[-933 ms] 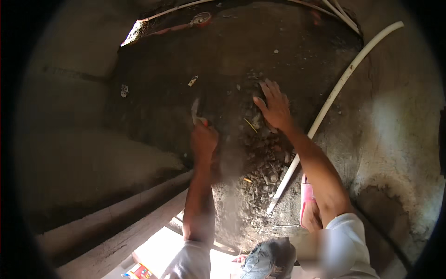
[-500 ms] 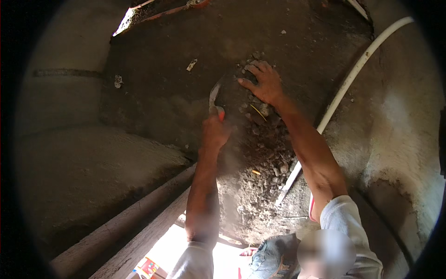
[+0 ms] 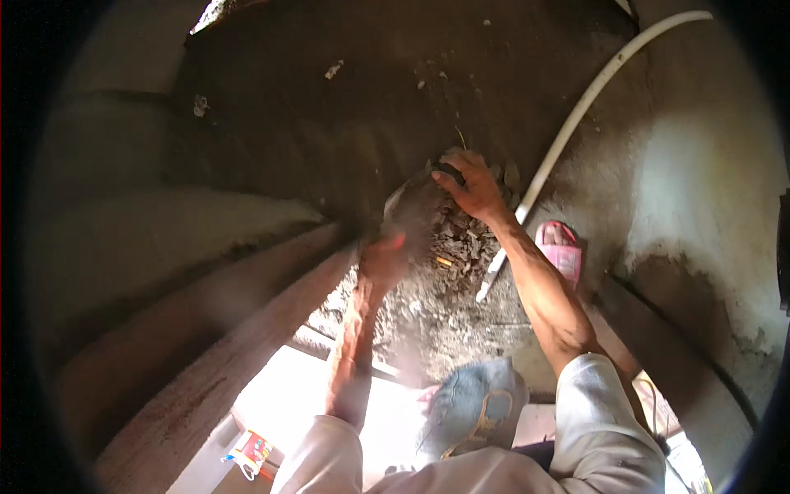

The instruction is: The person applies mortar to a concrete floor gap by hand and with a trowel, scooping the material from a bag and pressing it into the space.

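Nearer the body than in the earlier frame, the left hand (image 3: 383, 262) and the right hand (image 3: 474, 188) have both drawn back, and the far end of the rubble (image 3: 473, 239) has come back with them. At far left stands a dull grey wall (image 3: 107, 165), matt and plaster-like. Below it, a long, straight-edged step (image 3: 222, 362) runs diagonally up toward the left hand, with a red and yellow packet (image 3: 249, 453) near the bright lower edge. Farther up, the dark, dusty floor (image 3: 280, 123) spreads wide beyond both hands, dotted with pale scraps (image 3: 333, 69). The left hand is clenched round a tool (image 3: 401, 196) with a pale, curved blade and a spot of red; blur softens its outline. The rubble lies between and below the hands, a loose heap of angular chips and grit holding a small orange piece (image 3: 444, 262). The right hand curls down over the heap; whether it grips a stone, I cannot tell. Just to its right, a smooth white pipe (image 3: 573, 122) bends along the floor, bordering the working room; the right forearm crosses it. Past that sits a pink sandal (image 3: 564, 262), then the rough, stained right-hand wall (image 3: 691, 181).
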The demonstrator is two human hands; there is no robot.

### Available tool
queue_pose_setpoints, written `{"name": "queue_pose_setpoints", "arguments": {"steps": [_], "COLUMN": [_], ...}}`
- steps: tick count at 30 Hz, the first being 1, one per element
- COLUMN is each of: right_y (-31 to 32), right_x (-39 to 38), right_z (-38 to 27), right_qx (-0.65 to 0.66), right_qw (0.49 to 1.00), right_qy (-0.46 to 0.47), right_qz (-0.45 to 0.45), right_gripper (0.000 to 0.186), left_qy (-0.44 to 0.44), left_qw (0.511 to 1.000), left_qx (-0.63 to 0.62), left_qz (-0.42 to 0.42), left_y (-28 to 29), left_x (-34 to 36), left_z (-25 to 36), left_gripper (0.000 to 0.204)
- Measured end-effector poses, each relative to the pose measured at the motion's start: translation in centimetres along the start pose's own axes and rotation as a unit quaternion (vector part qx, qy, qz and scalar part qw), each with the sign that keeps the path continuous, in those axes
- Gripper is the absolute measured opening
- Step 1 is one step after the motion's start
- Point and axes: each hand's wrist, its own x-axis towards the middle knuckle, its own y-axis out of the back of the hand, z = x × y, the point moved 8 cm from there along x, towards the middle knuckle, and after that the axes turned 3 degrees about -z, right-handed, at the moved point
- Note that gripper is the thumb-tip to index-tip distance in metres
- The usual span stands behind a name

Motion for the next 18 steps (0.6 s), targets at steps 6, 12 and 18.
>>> {"name": "queue_pose_setpoints", "arguments": {"steps": [6, 12, 18], "right_y": [-2.8, -6.0, -5.5], "right_x": [-8.7, -18.7, -20.4], "right_z": [-3.2, -8.5, -9.2], "right_qx": [-0.015, -0.100, 0.199], "right_qw": [0.995, 0.989, 0.957], "right_qy": [-0.071, 0.053, -0.184], "right_qz": [-0.075, -0.100, -0.104], "right_gripper": [0.040, 0.041, 0.036], "left_qy": [0.013, 0.064, 0.146], "left_qw": [0.998, 0.989, 0.987], "left_qx": [0.055, 0.085, 0.046], "left_qz": [-0.036, -0.104, 0.039], "left_y": [-0.6, -1.8, 2.2], "left_x": [-7.8, -17.7, -25.5], "left_z": [-3.2, -6.6, -7.2], "left_gripper": [0.042, 0.035, 0.030]}}
